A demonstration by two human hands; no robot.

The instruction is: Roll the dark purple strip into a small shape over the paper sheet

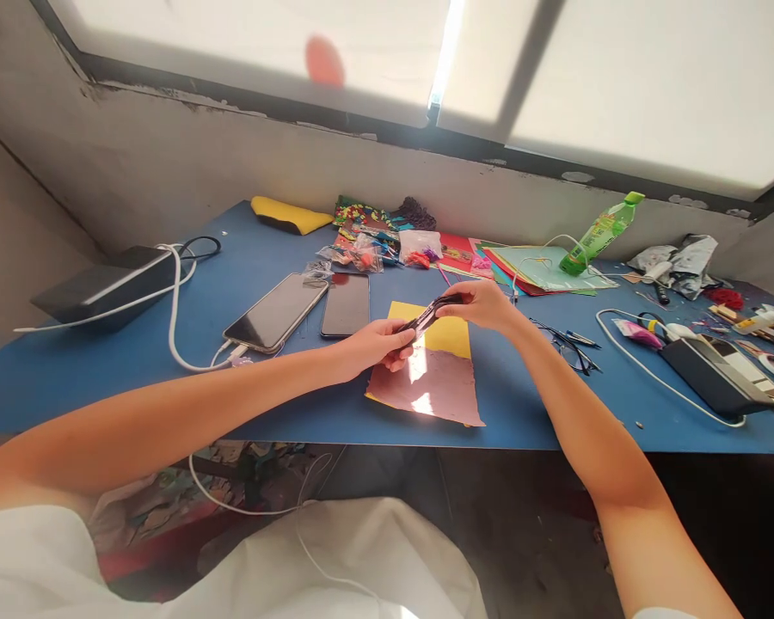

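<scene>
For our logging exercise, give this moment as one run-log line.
left hand: holds dark object | right hand: holds its other end | below: yellow-and-pink sheet | surface: blue table

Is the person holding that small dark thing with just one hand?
No, the left hand grips one end of the dark strip-like thing while the right hand grips the other.

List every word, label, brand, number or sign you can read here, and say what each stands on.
No text reads clearly enough to quote.
Green plastic bottle with a green cap: markings on its side, too blurred to read.
Slim dark object with a pale, shiny strip, held in the left hand and right hand: pale marks, too small to read.
</scene>
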